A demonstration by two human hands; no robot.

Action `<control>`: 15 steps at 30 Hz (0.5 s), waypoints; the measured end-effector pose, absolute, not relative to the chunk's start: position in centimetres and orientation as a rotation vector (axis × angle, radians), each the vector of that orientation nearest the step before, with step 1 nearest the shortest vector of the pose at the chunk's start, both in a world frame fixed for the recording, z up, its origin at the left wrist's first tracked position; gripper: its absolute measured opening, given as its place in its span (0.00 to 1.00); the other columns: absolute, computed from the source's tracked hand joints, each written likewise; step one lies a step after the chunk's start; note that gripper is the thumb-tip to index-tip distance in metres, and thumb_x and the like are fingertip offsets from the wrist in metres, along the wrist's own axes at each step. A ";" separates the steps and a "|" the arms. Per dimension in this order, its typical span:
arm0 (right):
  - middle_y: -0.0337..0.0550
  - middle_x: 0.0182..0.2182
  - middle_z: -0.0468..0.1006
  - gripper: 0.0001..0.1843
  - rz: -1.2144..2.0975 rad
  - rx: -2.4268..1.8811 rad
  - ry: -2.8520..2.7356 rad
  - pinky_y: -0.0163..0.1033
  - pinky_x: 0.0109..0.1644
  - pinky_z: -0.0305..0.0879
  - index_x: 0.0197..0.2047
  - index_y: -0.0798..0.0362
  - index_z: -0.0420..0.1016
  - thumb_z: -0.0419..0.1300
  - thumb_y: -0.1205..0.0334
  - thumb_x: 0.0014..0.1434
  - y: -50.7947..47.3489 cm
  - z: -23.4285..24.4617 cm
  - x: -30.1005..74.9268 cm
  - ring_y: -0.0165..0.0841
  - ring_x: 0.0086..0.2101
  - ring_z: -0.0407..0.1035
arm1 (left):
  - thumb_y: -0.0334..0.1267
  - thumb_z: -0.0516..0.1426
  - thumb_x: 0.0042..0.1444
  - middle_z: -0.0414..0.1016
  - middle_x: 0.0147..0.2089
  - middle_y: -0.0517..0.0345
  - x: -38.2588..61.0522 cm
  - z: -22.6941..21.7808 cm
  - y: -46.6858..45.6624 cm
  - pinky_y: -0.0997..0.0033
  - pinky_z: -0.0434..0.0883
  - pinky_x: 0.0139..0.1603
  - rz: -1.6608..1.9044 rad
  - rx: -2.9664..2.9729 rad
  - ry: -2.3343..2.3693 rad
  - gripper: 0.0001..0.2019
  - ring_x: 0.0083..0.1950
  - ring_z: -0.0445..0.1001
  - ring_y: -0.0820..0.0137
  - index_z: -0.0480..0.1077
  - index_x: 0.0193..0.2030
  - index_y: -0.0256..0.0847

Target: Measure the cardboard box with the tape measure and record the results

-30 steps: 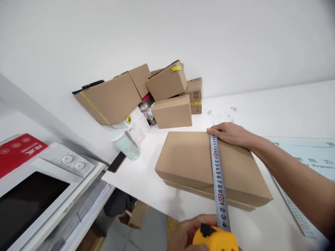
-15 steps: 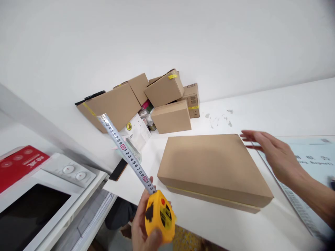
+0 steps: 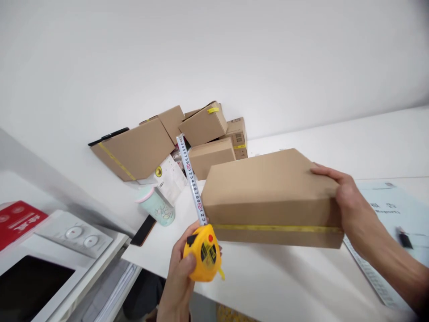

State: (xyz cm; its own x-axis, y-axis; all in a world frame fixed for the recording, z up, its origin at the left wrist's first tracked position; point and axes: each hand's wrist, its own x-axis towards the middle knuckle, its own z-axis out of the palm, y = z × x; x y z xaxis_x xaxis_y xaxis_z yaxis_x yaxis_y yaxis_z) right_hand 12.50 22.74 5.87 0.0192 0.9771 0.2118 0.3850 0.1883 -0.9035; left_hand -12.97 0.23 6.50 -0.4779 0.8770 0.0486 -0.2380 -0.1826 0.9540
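Yellow tape measure (image 3: pixel 202 256), blade (image 3: pixel 192 181) out, is clamped in my left hand (image 3: pixel 178 267); my right hand (image 3: pixel 353 208) grips the cardboard box (image 3: pixel 273 197) at its right end; white tabletop (image 3: pixel 284 277) stretches nearer me, edge near left.

A white bench (image 3: pixel 241 277) is stretching from left of centre to the right edge. At centre-left, a mint tumbler (image 3: pixel 157 208) is standing near a dark flat object (image 3: pixel 143 230); cardboard boxes (image 3: pixel 212 154) are resting around upper centre, and a pale-blue printed sheet (image 3: pixel 385 219) is lying at right.
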 end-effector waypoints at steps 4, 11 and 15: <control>0.46 0.53 0.80 0.37 1.004 -1.407 -1.551 0.53 0.42 0.74 0.53 0.37 0.75 0.38 0.25 0.63 24.5 8.0 11.3 0.52 0.45 0.75 | 0.57 0.71 0.45 0.81 0.47 0.45 -13.6 8.4 2.8 0.54 0.80 0.44 1.779 0.905 1.275 0.34 0.40 0.82 0.54 0.75 0.56 0.41; 0.51 0.43 0.83 0.36 0.832 -1.405 -1.768 0.54 0.45 0.68 0.40 0.45 0.76 0.36 0.30 0.66 29.5 10.1 9.2 0.52 0.42 0.75 | 0.52 0.69 0.49 0.81 0.42 0.48 -13.5 11.7 6.9 0.57 0.79 0.47 1.806 1.002 1.377 0.26 0.43 0.82 0.55 0.76 0.49 0.36; 0.54 0.43 0.83 0.30 0.837 -1.351 -1.890 0.51 0.44 0.67 0.33 0.47 0.69 0.38 0.36 0.68 31.3 11.7 7.0 0.50 0.41 0.75 | 0.52 0.72 0.46 0.81 0.48 0.47 -10.9 11.8 6.3 0.63 0.78 0.45 1.896 0.923 1.450 0.32 0.46 0.80 0.55 0.74 0.54 0.39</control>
